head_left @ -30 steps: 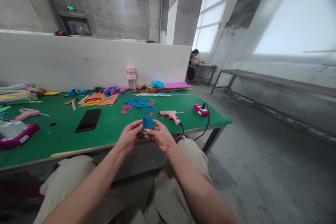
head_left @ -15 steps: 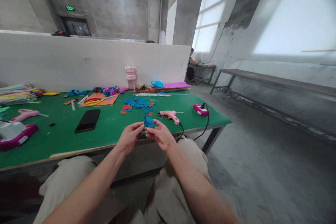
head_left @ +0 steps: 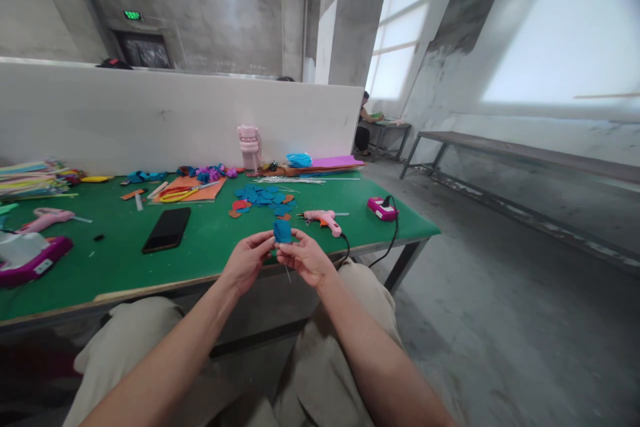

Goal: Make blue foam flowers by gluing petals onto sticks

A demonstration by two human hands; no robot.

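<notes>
Between my two hands, just over the table's front edge, is a small blue paper piece (head_left: 283, 231), curled and held upright. My left hand (head_left: 251, 257) pinches its left side between thumb and fingers. On the lower right side, my right hand (head_left: 307, 258) grips it the same way. A thin wire (head_left: 288, 273) points down from beneath the piece. Close behind my right hand lies a pink glue gun (head_left: 324, 219) with an orange trigger. Loose blue paper pieces (head_left: 260, 195) are heaped beyond, with a few red and orange ones among them.
On the green table (head_left: 210, 240) lie a black phone (head_left: 167, 230), scissors (head_left: 183, 194), a magenta power strip (head_left: 383, 209) and another pink glue gun (head_left: 49, 219). A pink bottle (head_left: 249, 147) stands by the white partition (head_left: 190, 113). The glue gun's cord hangs over the front edge.
The blue paper piece has turned in my fingers and now stands taller and flatter. The thin wire below it now shows clearly. Both hands have stayed almost in place.
</notes>
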